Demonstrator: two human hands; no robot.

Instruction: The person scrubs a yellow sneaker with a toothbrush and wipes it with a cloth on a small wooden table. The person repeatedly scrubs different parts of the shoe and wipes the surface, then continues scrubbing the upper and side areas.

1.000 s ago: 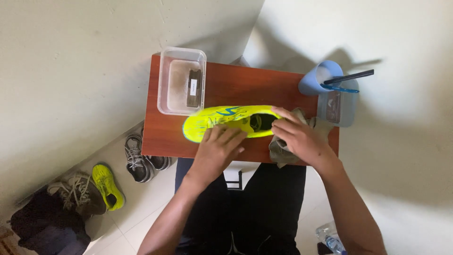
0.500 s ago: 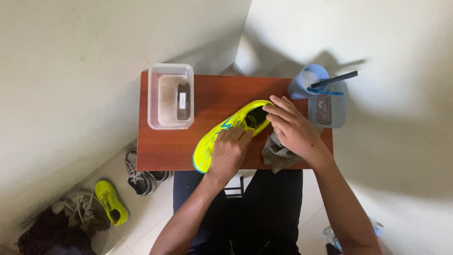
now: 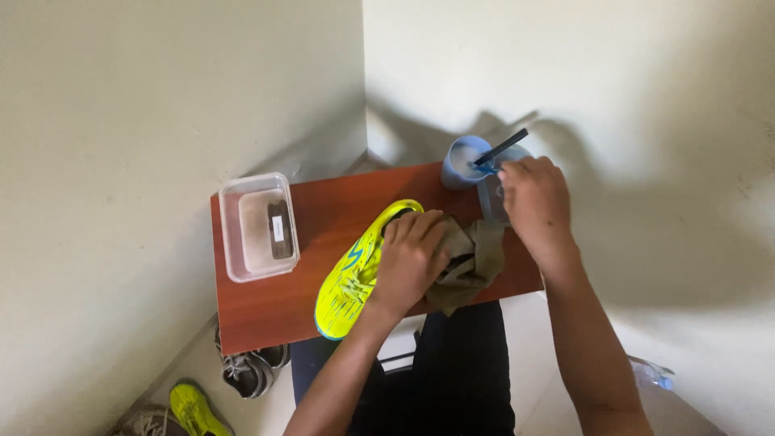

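Largest, a small reddish-brown wooden table, smooth and glossy, its 5 o'clock corner hidden under cloth and forearms. Below it, at 6 o'clock, dark trousered legs, cut off by the frame. On the tabletop, a neon yellow-green running shoe with blue markings, lying diagonally, toe toward 7 o'clock, heel toward 1 o'clock, mesh-textured upper with laces showing. Left hand pressed flat over the shoe's heel opening, fingers together and curled onto it, hiding the collar. Just at 3 o'clock of that hand, a crumpled olive-brown cloth, soft and folded, draping past the table edge. At 9 o'clock, a clear rectangular plastic tub with rounded corners, a dark block inside, hard to make out. Right hand at 2 o'clock, fingers bunched over a clear container, mostly hidden; grip impossible to tell. Beside it, a pale blue round cup and a dark thin handle. On the floor at 7 o'clock, 2 partly cropped shoes.
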